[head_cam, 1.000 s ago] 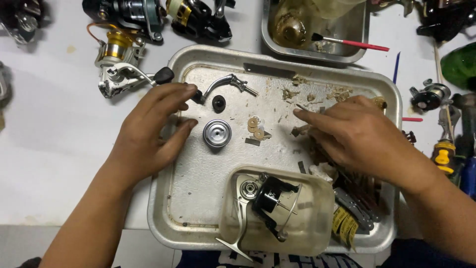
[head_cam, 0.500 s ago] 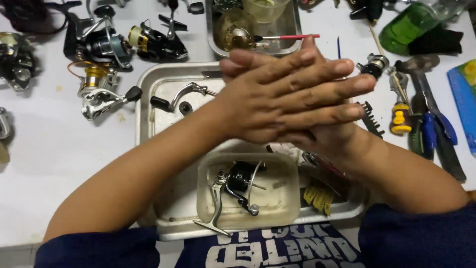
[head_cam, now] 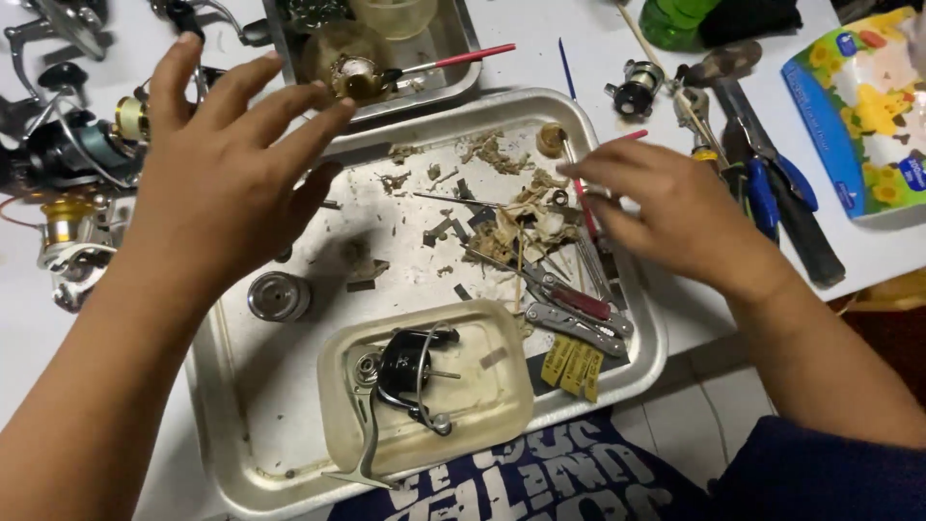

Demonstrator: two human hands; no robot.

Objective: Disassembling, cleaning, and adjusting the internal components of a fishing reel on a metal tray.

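My left hand hovers spread and empty over the left part of a metal tray, above a small round metal spool. My right hand hangs over the tray's right edge with loosely curled fingers, holding nothing, next to a red-handled brush and a heap of small parts and scraps. A clear plastic tub at the tray's front holds a partly stripped fishing reel. A folding multi-tool lies beside it.
A second metal tray at the back holds a brass part and a red brush. Several fishing reels crowd the left of the white table. Pliers and screwdrivers, a small reel, a green bottle and a colourful pack lie at the right.
Half a second ago both hands were pressed together over the tray. They have parted, the left going left and the right going right. The view has shifted.
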